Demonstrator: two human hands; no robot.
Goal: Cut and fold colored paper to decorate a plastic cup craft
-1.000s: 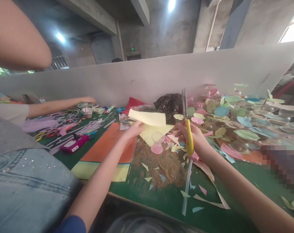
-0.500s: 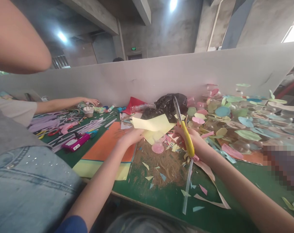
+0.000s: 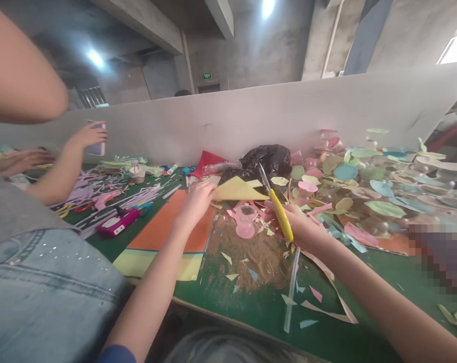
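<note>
My left hand [image 3: 196, 200] pinches the left edge of a folded yellow sheet of paper [image 3: 236, 190] and holds it nearly flat above the table. My right hand [image 3: 299, 225] grips yellow-handled scissors [image 3: 276, 209], whose blades point up and left and meet the paper's right side. Under the paper stand a small pink-based clear cup [image 3: 246, 222] and pink scraps. Coloured paper snippets lie on the worn brown patch [image 3: 259, 257] of the green table.
An orange sheet [image 3: 164, 227] over a yellow one lies left. A clear straw [image 3: 290, 290] lies at the front. Paper discs and clear cups [image 3: 364, 186] pile up on the right, a black bag [image 3: 266, 159] sits behind. Another person's hand [image 3: 85, 137] holds a small object left.
The yellow paper has tipped from upright to nearly flat. The scissors swung down and left to its edge. The other person's hand rose from the table, holding a small object.
</note>
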